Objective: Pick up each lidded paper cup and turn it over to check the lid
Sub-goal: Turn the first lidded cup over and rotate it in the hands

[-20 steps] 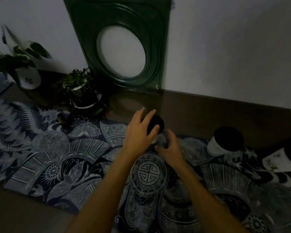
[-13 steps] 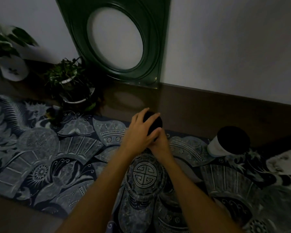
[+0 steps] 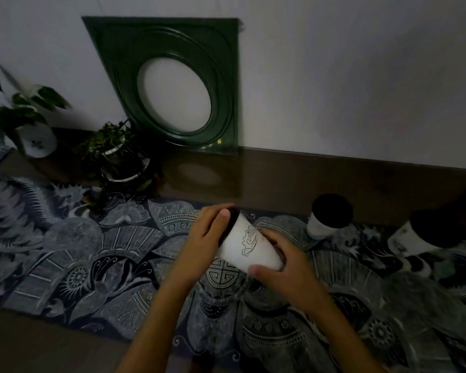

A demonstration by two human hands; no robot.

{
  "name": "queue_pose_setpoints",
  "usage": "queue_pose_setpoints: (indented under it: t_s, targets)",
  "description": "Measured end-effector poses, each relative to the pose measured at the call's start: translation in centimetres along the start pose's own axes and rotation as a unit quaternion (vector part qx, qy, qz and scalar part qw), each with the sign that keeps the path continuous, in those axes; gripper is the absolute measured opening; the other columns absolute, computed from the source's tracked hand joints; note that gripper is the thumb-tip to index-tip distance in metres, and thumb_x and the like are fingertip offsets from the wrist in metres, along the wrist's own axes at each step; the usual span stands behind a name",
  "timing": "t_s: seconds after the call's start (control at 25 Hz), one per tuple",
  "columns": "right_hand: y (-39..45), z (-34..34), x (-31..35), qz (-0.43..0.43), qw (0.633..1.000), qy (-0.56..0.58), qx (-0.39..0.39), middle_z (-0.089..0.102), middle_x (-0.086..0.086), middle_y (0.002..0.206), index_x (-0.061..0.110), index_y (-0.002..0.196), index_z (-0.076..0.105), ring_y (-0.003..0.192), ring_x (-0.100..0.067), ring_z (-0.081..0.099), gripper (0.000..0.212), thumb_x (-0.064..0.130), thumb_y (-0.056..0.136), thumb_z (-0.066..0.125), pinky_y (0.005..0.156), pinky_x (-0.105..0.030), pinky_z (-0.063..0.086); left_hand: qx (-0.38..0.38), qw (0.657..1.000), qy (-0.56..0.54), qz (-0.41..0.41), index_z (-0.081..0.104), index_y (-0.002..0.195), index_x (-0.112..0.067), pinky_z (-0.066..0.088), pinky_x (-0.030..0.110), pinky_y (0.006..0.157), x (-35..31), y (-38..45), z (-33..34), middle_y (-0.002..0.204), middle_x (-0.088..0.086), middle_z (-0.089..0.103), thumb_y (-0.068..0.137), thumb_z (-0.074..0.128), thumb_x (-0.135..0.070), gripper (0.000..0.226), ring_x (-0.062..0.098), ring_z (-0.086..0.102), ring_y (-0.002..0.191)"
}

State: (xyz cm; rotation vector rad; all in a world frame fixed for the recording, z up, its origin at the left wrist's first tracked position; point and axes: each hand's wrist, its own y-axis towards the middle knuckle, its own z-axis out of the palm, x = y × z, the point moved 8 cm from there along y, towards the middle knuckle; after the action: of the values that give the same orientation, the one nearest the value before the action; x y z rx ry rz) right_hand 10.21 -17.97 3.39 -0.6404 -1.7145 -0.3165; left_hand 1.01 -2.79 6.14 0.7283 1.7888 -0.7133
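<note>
Both hands [image 3: 285,267] hold tilted lidded cup [image 3: 249,244].

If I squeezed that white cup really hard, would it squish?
Probably. The white cup looks like thin paper, so its wall would likely dent. The right hand and left hand tilt it easily, so it seems light. Its black lid probably stiffens that end.

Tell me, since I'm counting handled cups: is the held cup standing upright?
No, the held cup lies tilted between both hands, its black lid toward the left hand.
</note>
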Motion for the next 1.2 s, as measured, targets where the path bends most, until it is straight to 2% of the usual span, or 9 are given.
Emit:
queue_pose_setpoints:
  t_s: [0.2, 0.4, 0.48, 0.6, 0.84, 0.96, 1.08, 1.12, 1.2]
  targets:
    - [-9.0, -5.0, 6.8, -0.061, 0.997, -0.016, -0.051, 0.061, 0.016, 0.120, 0.040, 0.125, 0.053, 0.104, -0.004, 0.062, 0.063, 0.057, 0.067, 0.072, 0.081, -0.036, 0.058, -0.011, 0.995, -0.087, 0.036, 0.069, 0.122, -0.033, 0.056, 0.050, 0.097, -7.0, -7.4, 2.0, 0.123, -0.006, 0.073, 0.085, 0.036, -0.062, 0.057, 0.015, 0.069, 0.111]
    - [-16.9, -8.3, 12.5, -0.107, 0.988, -0.106, -0.035, 0.055, 0.026, 0.125, 0.053, 0.129, 0.044, 0.105, 0.000, 0.060, 0.073, 0.062, 0.062, 0.072, 0.079, -0.028, 0.058, -0.030, 0.982, -0.139, 0.122, 0.075, 0.114, -0.030, 0.054, 0.051, 0.099, -14.7, -14.2, 4.4, 0.123, -0.004, 0.075, 0.093, 0.043, -0.045, 0.041, 0.020, 0.069, 0.114]
    - [-19.3, -9.7, 14.1, -0.124, 0.982, -0.138, -0.047, 0.052, 0.030, 0.126, 0.061, 0.127, 0.039, 0.106, 0.002, 0.058, 0.073, 0.063, 0.062, 0.071, 0.080, -0.024, 0.057, -0.041, 0.978, -0.149, 0.140, 0.076, 0.112, -0.024, 0.054, 0.053, 0.093, -16.8, -16.4, 5.3, 0.116, 0.001, 0.077, 0.094, 0.044, -0.044, 0.041, 0.026, 0.071, 0.107]
    - [-22.8, -11.5, 15.8, -0.150, 0.975, -0.148, -0.064, 0.054, 0.025, 0.128, 0.052, 0.134, 0.041, 0.107, 0.001, 0.059, 0.077, 0.062, 0.063, 0.070, 0.082, -0.025, 0.057, -0.050, 0.970, -0.157, 0.178, 0.076, 0.109, -0.021, 0.055, 0.057, 0.085, -19.3, -19.4, 6.7, 0.111, 0.007, 0.077, 0.090, 0.044, -0.050, 0.048, 0.036, 0.069, 0.101]
    - [-26.8, -13.0, 17.4, -0.177, 0.969, -0.155, -0.069, 0.058, 0.022, 0.124, 0.044, 0.136, 0.044, 0.103, -0.002, 0.061, 0.079, 0.061, 0.064, 0.071, 0.075, -0.022, 0.056, -0.051, 0.955, -0.154, 0.250, 0.077, 0.105, -0.029, 0.056, 0.034, 0.085, -21.8, -23.2, 8.1, 0.116, -0.001, 0.077, 0.094, 0.041, -0.042, 0.040, 0.016, 0.071, 0.104]
    - [-27.6, -13.2, 17.8, -0.173, 0.975, -0.130, -0.049, 0.058, 0.028, 0.118, 0.046, 0.132, 0.047, 0.102, 0.003, 0.060, 0.074, 0.059, 0.063, 0.071, 0.073, -0.017, 0.056, -0.066, 0.957, -0.152, 0.237, 0.077, 0.103, -0.027, 0.057, 0.030, 0.082, -22.2, -23.9, 8.5, 0.110, -0.002, 0.078, 0.095, 0.043, -0.039, 0.037, 0.014, 0.072, 0.099]
    - [-27.8, -13.1, 18.4, -0.149, 0.976, -0.148, -0.051, 0.056, 0.028, 0.117, 0.050, 0.131, 0.044, 0.101, 0.007, 0.057, 0.074, 0.062, 0.063, 0.069, 0.072, -0.015, 0.055, -0.095, 0.965, -0.171, 0.176, 0.079, 0.096, -0.023, 0.057, 0.038, 0.079, -21.8, -23.7, 8.3, 0.102, 0.003, 0.079, 0.091, 0.042, -0.034, 0.039, 0.026, 0.071, 0.098]
    - [-28.1, -13.0, 18.8, -0.157, 0.965, -0.201, -0.065, 0.052, 0.029, 0.121, 0.050, 0.133, 0.040, 0.100, 0.006, 0.056, 0.078, 0.064, 0.062, 0.068, 0.072, -0.015, 0.053, -0.103, 0.966, -0.179, 0.155, 0.080, 0.093, -0.024, 0.056, 0.042, 0.079, -21.7, -23.5, 8.1, 0.100, 0.004, 0.079, 0.088, 0.043, -0.035, 0.039, 0.029, 0.071, 0.099]
    - [-28.9, -12.3, 19.6, -0.206, 0.905, -0.358, -0.097, 0.046, 0.024, 0.129, 0.047, 0.139, 0.029, 0.100, 0.003, 0.053, 0.085, 0.069, 0.063, 0.061, 0.077, -0.017, 0.046, -0.108, 0.972, -0.168, 0.128, 0.081, 0.092, -0.026, 0.056, 0.047, 0.083, -21.7, -23.5, 8.0, 0.098, 0.001, 0.080, 0.085, 0.044, -0.038, 0.039, 0.027, 0.072, 0.099]
